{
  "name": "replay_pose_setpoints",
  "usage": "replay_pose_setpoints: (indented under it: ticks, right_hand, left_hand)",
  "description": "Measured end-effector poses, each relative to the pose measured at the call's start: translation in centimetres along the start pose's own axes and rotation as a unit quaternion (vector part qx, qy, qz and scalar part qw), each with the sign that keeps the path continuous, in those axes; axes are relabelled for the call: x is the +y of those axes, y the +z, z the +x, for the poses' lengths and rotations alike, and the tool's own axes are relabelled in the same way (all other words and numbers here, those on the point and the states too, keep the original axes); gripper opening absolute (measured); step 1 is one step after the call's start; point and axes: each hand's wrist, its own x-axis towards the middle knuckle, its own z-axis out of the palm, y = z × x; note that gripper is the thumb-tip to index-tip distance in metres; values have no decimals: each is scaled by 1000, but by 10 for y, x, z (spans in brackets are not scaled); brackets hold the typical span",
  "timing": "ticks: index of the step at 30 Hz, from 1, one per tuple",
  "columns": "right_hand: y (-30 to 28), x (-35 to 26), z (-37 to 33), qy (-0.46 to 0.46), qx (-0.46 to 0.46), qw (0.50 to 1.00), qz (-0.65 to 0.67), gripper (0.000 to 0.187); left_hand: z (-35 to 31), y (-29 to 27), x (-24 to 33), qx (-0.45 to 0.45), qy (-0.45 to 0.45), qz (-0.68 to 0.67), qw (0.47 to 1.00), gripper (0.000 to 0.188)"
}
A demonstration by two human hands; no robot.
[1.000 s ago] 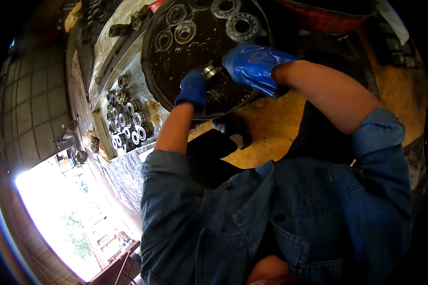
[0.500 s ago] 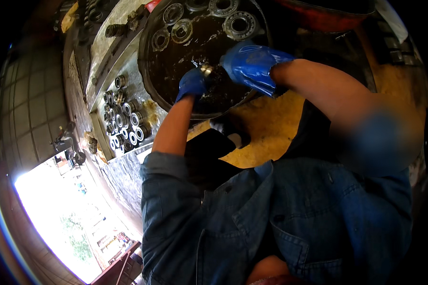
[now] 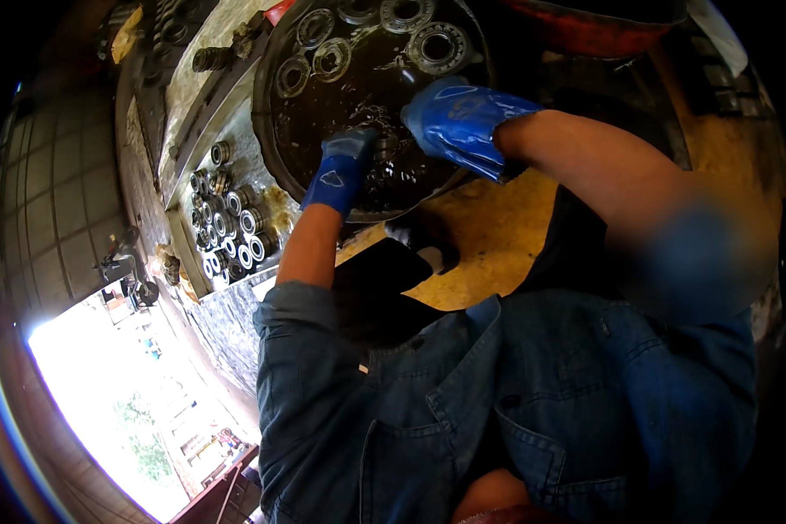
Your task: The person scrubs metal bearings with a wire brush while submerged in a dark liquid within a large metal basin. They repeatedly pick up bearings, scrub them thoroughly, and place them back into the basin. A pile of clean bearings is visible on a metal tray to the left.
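A person in a denim shirt [image 3: 533, 410] bends over a round black wash basin [image 3: 275, 131] of dark liquid, both hands in blue rubber gloves. Left hand [image 3: 341, 170] and right hand [image 3: 454, 118] meet at the basin's centre, closed from both sides on a small metal bearing [image 3: 384, 148] held just above the liquid; the part is mostly hidden btwn the gloves, so exact grip can't be told. At 12 o'clock in the basin lie several larger ring bearings [image 3: 437, 48], half sunk, w/ more at 11 o'clock [image 3: 314, 44]. At 9 o'clock from the basin, on the desk [image 3: 227, 87], a shallow tray [image 3: 183, 253] carries a tight cluster of cleaned bearings [image 3: 227, 227] standing side by side. Yellow board [image 3: 489, 236] shows under the right forearm at 5 o'clock from the basin. A red tub [image 3: 603, 31] sits at 1 o'clock, near the frame's top edge.
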Motion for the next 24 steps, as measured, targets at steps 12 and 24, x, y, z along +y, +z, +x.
replay_pose_setpoints:
  ticks: [12, 24]
  right_hand:
    - [0, -6, 0, -10, -8, 997, -76, 20]
    - [-9, -4, -9, -42, 25, 999, 3, 19]
  left_hand:
    - [5, -10, 11, -82, -241, -252, 934, 38]
    - [19, -6, 6, -88, -232, -204, 947, 39]
